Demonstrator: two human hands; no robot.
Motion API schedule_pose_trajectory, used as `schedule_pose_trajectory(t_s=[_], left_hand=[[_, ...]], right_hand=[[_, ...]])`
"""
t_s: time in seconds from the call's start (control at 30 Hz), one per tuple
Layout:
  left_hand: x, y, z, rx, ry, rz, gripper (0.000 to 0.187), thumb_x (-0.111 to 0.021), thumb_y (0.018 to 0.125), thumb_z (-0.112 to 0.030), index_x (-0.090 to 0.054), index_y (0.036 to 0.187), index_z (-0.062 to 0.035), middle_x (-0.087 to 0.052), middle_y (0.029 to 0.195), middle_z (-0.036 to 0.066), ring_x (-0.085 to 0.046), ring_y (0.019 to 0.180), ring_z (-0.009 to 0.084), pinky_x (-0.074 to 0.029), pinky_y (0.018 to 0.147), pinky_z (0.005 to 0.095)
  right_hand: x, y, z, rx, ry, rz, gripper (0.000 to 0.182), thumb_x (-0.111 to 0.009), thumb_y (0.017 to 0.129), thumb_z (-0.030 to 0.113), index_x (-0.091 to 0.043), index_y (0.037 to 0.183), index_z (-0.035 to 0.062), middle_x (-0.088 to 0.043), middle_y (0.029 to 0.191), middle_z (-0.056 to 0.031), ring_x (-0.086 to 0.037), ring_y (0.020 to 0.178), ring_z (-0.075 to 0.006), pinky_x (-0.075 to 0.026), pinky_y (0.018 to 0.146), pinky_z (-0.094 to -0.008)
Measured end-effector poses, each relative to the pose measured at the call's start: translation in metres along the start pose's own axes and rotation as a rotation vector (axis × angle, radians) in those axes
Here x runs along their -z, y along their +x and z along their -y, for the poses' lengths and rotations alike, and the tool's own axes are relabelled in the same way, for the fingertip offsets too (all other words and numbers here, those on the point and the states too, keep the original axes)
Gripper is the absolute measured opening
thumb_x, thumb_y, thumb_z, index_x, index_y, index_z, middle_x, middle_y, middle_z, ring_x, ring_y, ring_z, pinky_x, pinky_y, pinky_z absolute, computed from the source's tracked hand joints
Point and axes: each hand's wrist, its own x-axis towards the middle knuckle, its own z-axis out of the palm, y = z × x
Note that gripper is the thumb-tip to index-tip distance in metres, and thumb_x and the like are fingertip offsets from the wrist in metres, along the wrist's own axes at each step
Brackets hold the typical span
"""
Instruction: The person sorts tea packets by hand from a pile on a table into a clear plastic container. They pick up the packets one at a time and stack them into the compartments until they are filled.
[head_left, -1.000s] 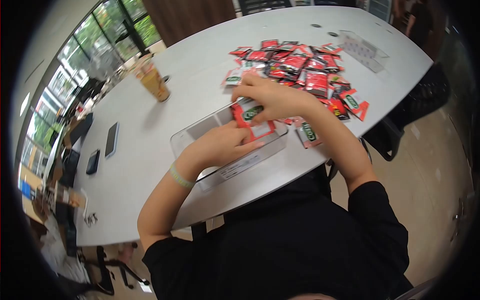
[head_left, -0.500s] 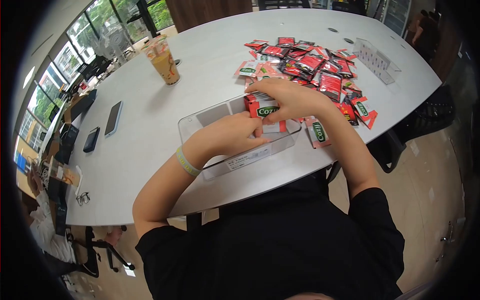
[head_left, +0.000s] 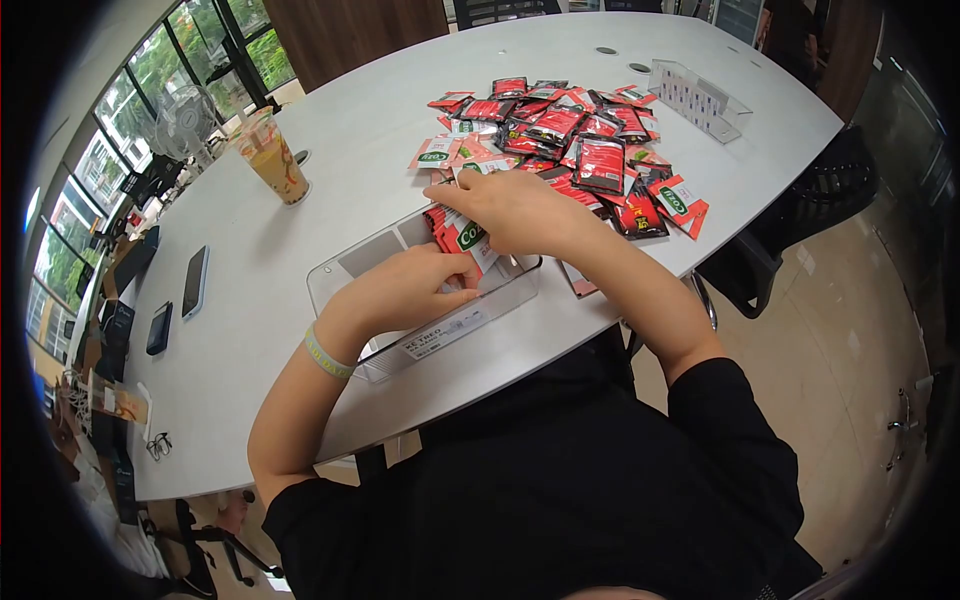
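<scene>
Surface (head_left: 390, 110): we are at the near edge of a broad, pale one that carries everything in front of us.
Sachet heap (head_left: 590, 135): red, black and pink packets overlap loosely, just beyond our right forearm.
Clear box (head_left: 362, 257): it rests close to us at the near edge, with a white label (head_left: 445, 334) on its near wall; we see its left end bare of packets.
Clear holder (head_left: 700, 100): it lies past the heap, well apart from us.
Left hand (head_left: 405, 285): half-curled, we have it dipped into the box, its fingers against the packets; whether they grip, we cannot tell.
Right hand (head_left: 520, 212): arched over the box's right end, fingers near the packets' upper edges; its palm hides any grip, so we cannot tell.
Boxed sachets (head_left: 466, 236): they lean together inside the box, between our hands. We judge the step to be settling them in their row; the next move calls for light, even pressure from both sides, since thin wrappers could bend or slide.
</scene>
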Motion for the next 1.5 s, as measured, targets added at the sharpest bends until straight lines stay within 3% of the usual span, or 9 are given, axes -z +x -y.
schedule_pose_trajectory(t_s=[0.33, 0.57, 0.63, 0.67, 0.77, 0.8, 0.93, 1.37, 1.5], left_hand=[[-0.002, -0.001, 0.001, -0.003, -0.005, -0.057, 0.017, -0.058, 0.082, -0.02, -0.057, 0.094, -0.0075, -0.058, 0.08, 0.012, -0.055, 0.076, 0.0268, -0.044, 0.067, 0.035], [0.005, -0.001, -0.008, 0.077, 0.002, -0.015, 0.02, -0.059, 0.082, -0.025, -0.058, 0.092, -0.0079, -0.061, 0.086, 0.014, -0.059, 0.083, 0.03, -0.046, 0.072, 0.0369], [0.004, -0.002, -0.007, 0.058, 0.006, -0.032, 0.02, -0.06, 0.082, -0.025, -0.059, 0.091, -0.0076, -0.062, 0.085, 0.014, -0.059, 0.083, 0.0295, -0.046, 0.072, 0.0367], [0.004, -0.002, -0.007, 0.049, 0.012, -0.05, 0.02, -0.06, 0.081, -0.025, -0.059, 0.09, -0.0073, -0.062, 0.083, 0.013, -0.059, 0.082, 0.0291, -0.046, 0.072, 0.0365], [0.006, 0.0, -0.007, 0.028, -0.026, -0.051, 0.02, -0.061, 0.081, -0.026, -0.061, 0.087, -0.0067, -0.064, 0.079, 0.012, -0.061, 0.078, 0.0275, -0.047, 0.07, 0.0361], [0.006, 0.0, -0.008, 0.019, -0.022, -0.05, 0.02, -0.061, 0.081, -0.026, -0.061, 0.087, -0.0067, -0.064, 0.079, 0.012, -0.061, 0.078, 0.0275, -0.047, 0.07, 0.0361], [0.006, -0.001, -0.01, 0.029, -0.037, -0.071, 0.021, -0.061, 0.081, -0.025, -0.062, 0.091, -0.0063, -0.064, 0.075, 0.011, -0.061, 0.072, 0.0252, -0.048, 0.067, 0.0346], [0.01, -0.001, -0.015, 0.101, -0.068, 0.006, 0.025, -0.061, 0.081, -0.019, -0.062, 0.103, -0.0074, -0.062, 0.072, 0.012, -0.06, 0.067, 0.0234, -0.047, 0.063, 0.0327], [0.011, -0.001, -0.017, 0.112, -0.035, 0.025, 0.027, -0.06, 0.081, -0.018, -0.061, 0.106, -0.0082, -0.061, 0.072, 0.012, -0.059, 0.067, 0.0231, -0.046, 0.064, 0.0324]], right_hand=[[0.017, -0.024, -0.058, 0.218, 0.358, -0.163, 0.067, -0.066, 0.07, 0.016, -0.042, 0.131, 0.0096, -0.052, 0.115, -0.017, -0.054, 0.103, -0.0267, -0.045, 0.086, -0.034], [0.011, -0.134, -0.14, -0.36, 0.3, -0.527, 0.066, -0.072, 0.064, 0.013, -0.049, 0.125, 0.0072, -0.049, 0.123, -0.0105, -0.047, 0.114, -0.0227, -0.039, 0.094, -0.0351], [0.001, -0.145, -0.148, -0.537, 0.424, -0.304, 0.067, -0.072, 0.063, 0.01, -0.049, 0.126, 0.0136, -0.044, 0.127, -0.01, -0.048, 0.11, -0.0228, -0.049, 0.081, -0.0355], [0.012, -0.143, -0.133, -0.716, 0.6, -0.166, 0.071, -0.071, 0.062, 0.008, -0.048, 0.128, 0.0214, -0.04, 0.13, -0.0093, -0.05, 0.106, -0.0229, -0.055, 0.058, -0.0316], [0.007, -0.138, -0.132, -0.859, 0.541, -0.116, 0.073, -0.071, 0.062, 0.008, -0.047, 0.128, 0.0264, -0.039, 0.131, -0.0085, -0.052, 0.102, -0.0216, -0.051, 0.041, -0.0255], [0.009, -0.138, -0.128, -0.802, 0.472, -0.184, 0.058, -0.075, 0.061, 0.014, -0.059, 0.116, 0.0161, -0.048, 0.124, -0.0097, -0.049, 0.11, -0.024, -0.054, 0.066, -0.0328], [-0.012, -0.132, -0.155, -0.67, 0.347, -0.336, 0.044, -0.077, 0.061, 0.023, -0.066, 0.101, 0.0086, -0.058, 0.106, -0.0121, -0.046, 0.109, -0.029, -0.038, 0.094, -0.0373], [-0.029, -0.131, -0.168, -0.77, 0.363, -0.728, 0.028, -0.073, 0.07, 0.026, -0.065, 0.074, 0.0, -0.054, 0.076, -0.0145, -0.055, 0.077, -0.0247, -0.045, 0.07, -0.0339], [-0.027, -0.127, -0.172, -0.731, 0.44, -1.106, 0.022, -0.072, 0.071, 0.025, -0.065, 0.071, 0.004, -0.061, 0.07, -0.011, -0.058, 0.062, -0.0226, -0.044, 0.058, -0.0333]])
